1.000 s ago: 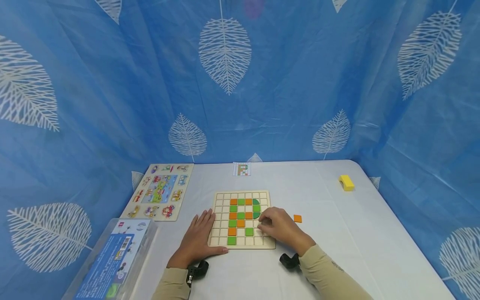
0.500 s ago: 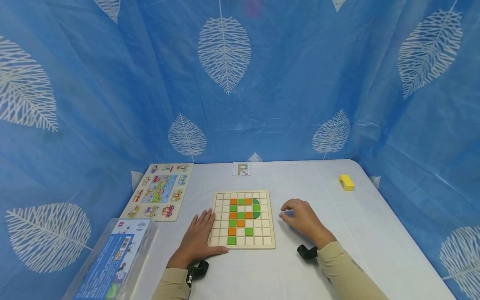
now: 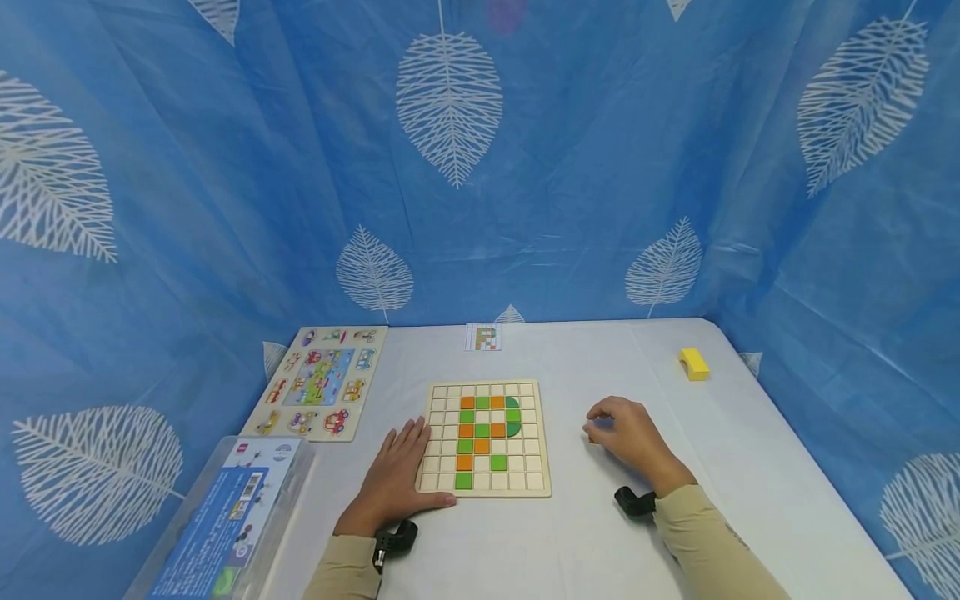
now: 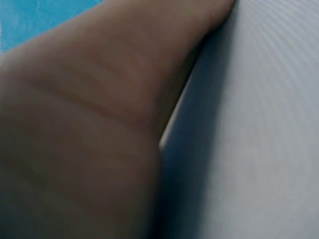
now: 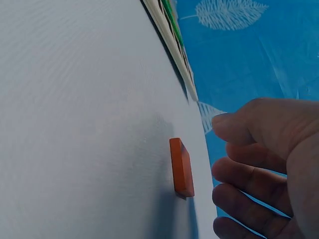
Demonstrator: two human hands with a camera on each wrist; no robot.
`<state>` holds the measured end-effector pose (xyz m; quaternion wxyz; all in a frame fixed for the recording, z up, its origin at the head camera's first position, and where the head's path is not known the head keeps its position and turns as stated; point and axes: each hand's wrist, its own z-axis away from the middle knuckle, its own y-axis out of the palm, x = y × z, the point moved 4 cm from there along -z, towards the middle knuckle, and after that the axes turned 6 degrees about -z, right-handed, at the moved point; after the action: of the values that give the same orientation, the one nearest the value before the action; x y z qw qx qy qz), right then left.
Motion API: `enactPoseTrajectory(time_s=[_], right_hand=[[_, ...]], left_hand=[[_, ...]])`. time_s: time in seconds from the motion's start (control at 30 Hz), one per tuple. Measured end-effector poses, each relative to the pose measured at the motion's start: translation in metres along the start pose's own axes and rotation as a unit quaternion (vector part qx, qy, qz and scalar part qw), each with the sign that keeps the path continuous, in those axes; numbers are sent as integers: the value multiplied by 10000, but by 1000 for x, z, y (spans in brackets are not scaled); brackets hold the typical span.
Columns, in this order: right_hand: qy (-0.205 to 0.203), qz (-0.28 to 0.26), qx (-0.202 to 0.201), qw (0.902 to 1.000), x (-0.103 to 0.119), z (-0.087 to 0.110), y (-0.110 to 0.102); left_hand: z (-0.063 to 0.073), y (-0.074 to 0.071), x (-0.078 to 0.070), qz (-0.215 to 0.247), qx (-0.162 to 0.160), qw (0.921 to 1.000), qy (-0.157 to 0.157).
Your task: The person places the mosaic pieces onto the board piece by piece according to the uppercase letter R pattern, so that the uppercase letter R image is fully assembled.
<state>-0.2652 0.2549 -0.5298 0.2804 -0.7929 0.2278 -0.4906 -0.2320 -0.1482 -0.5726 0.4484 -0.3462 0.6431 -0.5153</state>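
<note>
A wooden grid board lies mid-table, with orange and green square tiles and dark green rounded pieces set in its cells. My left hand rests along the board's left edge, fingers extended and thumb by the front edge; its wrist view shows mostly skin and white cloth. To the right of the board, my right hand hovers with loosely bent fingers. Under it, an orange square tile lies on the cloth, apart from the fingertips in the right wrist view. The hand mostly hides this tile in the head view.
A small pattern card lies behind the board. At the back left is a vehicle picture puzzle, with a clear plastic box in front of it. A yellow arch block stands at the back right. Blue leaf-print cloth surrounds the table.
My right hand has left the board's right side and moved rightward, over the loose orange tile. My left hand and the pieces on the board have stayed put.
</note>
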Motion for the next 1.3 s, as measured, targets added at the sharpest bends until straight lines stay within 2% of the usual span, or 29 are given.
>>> enactPoseTrajectory(time_s=[0.33, 0.93, 1.3], right_hand=[[103, -93, 133, 9998, -7, 2, 1], [399, -100, 518, 9978, -6, 6, 3], [242, -108, 540, 9982, -8, 8, 5]], left_hand=[[0, 1, 0, -78, 46, 9999, -66], [0, 0, -1, -38, 30, 10000, -34], [1, -4, -3, 20, -3, 10000, -23]])
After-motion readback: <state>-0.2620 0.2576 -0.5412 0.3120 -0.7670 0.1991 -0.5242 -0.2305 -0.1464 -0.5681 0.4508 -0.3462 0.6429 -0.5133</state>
